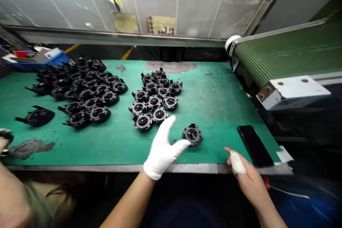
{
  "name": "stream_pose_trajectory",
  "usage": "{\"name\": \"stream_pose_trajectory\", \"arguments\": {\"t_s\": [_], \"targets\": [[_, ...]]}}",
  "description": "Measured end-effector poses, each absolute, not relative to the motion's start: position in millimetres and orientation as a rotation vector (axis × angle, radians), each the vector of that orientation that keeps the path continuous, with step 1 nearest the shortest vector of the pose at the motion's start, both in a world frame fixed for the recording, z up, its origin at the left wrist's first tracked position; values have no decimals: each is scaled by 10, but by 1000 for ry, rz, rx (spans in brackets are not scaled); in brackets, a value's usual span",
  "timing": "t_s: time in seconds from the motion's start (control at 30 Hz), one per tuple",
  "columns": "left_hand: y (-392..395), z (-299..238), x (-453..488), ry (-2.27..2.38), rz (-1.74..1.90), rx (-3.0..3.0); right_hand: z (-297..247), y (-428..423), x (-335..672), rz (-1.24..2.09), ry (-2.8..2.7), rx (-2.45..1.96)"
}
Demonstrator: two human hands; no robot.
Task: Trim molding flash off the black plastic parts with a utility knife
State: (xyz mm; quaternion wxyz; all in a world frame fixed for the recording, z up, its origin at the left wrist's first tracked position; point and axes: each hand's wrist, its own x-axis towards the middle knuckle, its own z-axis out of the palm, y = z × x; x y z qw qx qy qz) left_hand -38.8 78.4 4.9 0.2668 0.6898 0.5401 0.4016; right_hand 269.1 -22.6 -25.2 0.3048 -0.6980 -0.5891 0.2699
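Observation:
My left hand (164,148), in a white glove, hovers over the green mat (213,103) with fingers spread, its thumb touching a single round black plastic part (192,134). My right hand (244,171) is bare with a white finger cot on one finger; it rests at the table's front edge, fingers loosely curled, holding nothing that I can see. A tidy cluster of the same black parts (155,98) lies just beyond my left hand. A bigger loose pile of black parts (82,87) covers the left of the mat.
A black phone (253,145) lies face up near the front right corner. A green conveyor belt (283,55) runs off to the right. A blue tray (40,58) sits at the far left. Another person's arm (10,185) shows at the lower left.

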Motion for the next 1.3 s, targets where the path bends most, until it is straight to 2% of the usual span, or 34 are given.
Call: {"name": "stream_pose_trajectory", "arguments": {"t_s": [0.07, 0.13, 0.33, 0.47, 0.67, 0.77, 0.9, 1.07, 1.3], "targets": [[723, -129, -16, 1329, 824, 1964, -155, -80, 2701, 753, -1719, -1786], [800, -268, 201, 1298, 727, 1982, -52, 39, 2656, 747, -1896, -1718], [994, -401, 240, 1327, 727, 1999, 44, 203, 2507, 447, -2242, -1785], [952, -400, 256, 1327, 751, 2019, 55, 289, 2516, 359, -2349, -1846], [953, -329, 311, 1341, 724, 2012, 107, 648, 2868, 229, -2143, -2163], [1016, -153, 131, 1211, 590, 2052, 140, 716, 2982, 281, -2131, -2097], [1089, 92, -368, 956, 368, 2163, 200, 582, 2837, 573, -2199, -1789], [868, 73, -504, 1214, 613, 1974, 265, 512, 2589, 791, -2341, -1556], [625, -322, 75, 1375, 820, 1975, 243, 598, 2448, 573, -2637, -1611]]}}
